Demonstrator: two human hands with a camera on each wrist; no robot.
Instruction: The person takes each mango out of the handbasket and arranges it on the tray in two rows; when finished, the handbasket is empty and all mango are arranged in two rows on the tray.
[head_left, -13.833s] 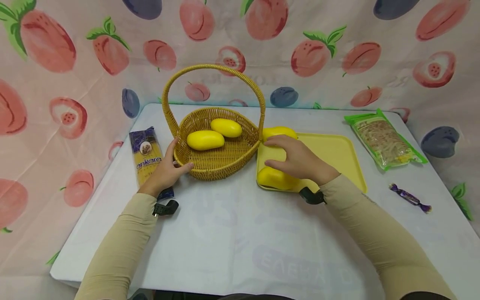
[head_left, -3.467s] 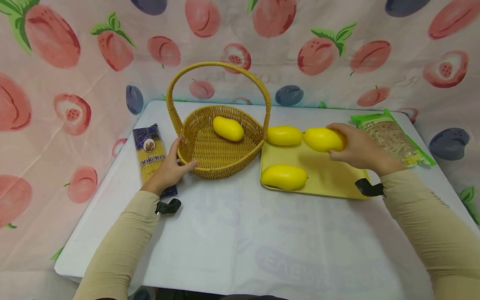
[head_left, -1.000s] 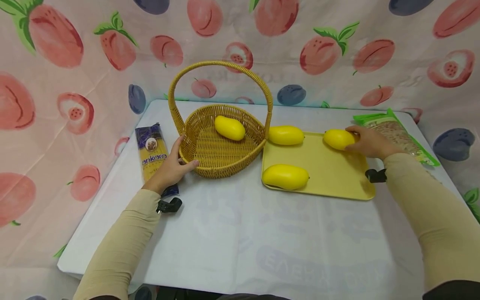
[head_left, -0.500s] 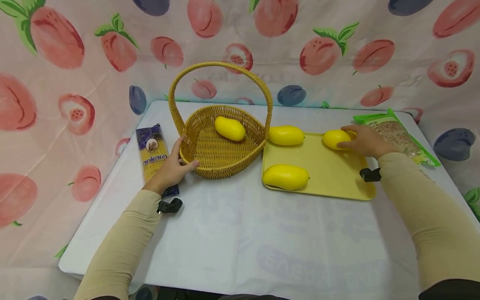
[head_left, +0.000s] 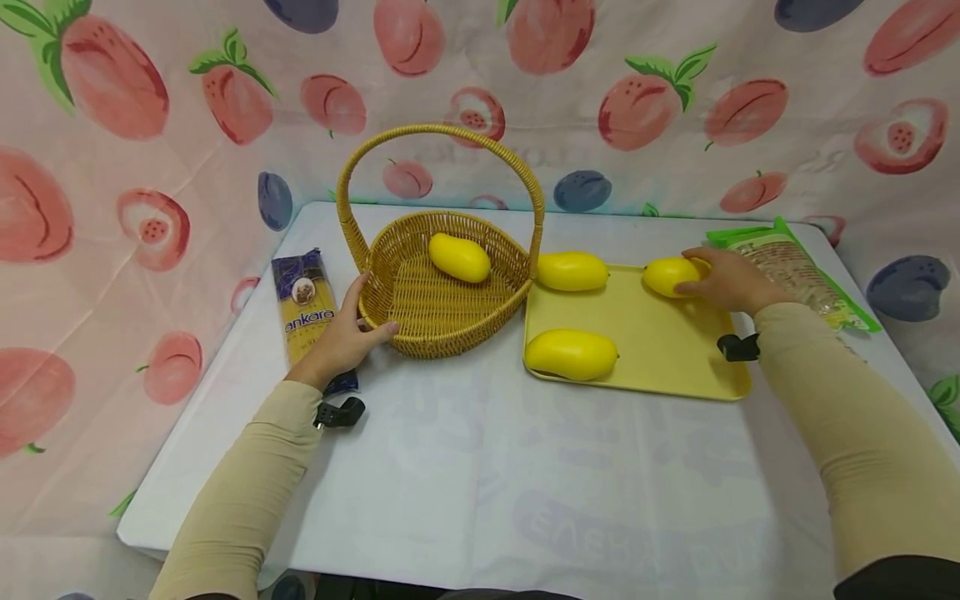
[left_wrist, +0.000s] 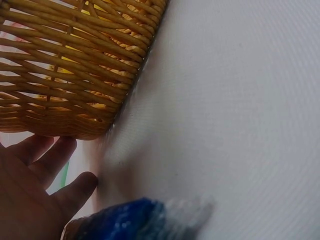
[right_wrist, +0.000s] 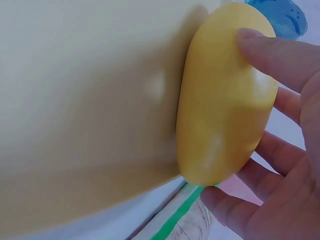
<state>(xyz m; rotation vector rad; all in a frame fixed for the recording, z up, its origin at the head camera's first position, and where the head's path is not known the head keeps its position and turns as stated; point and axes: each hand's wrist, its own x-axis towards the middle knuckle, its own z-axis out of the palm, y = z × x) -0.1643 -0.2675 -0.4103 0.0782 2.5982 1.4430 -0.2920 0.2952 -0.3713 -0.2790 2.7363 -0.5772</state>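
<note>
My right hand (head_left: pixel 726 279) grips a yellow mango (head_left: pixel 672 276) over the tray's far right part. In the right wrist view the thumb lies across this mango (right_wrist: pixel 225 100), with fingers on its other side. My left hand (head_left: pixel 341 337) rests against the left side of the wicker basket (head_left: pixel 431 340); in the left wrist view straight fingertips touch its woven wall (left_wrist: pixel 60 75). One mango (head_left: pixel 460 257) lies in the basket. On the yellow tray (head_left: pixel 645 350), one mango (head_left: pixel 572 354) lies near the front left corner and another mango (head_left: pixel 573 272) at the back left.
An ankara pasta packet (head_left: pixel 303 304) lies left of the basket, partly under my left hand. A green-edged food packet (head_left: pixel 795 271) sits at the back right, partly hidden by my right arm. A fruit-print cloth (head_left: pixel 660 183) hangs behind the white table (head_left: pixel 450 483).
Earlier the basket held two mangoes; now it holds one, and a third mango is at the tray. Within the last second my right hand shifted slightly left with its mango. The left hand stayed put.
</note>
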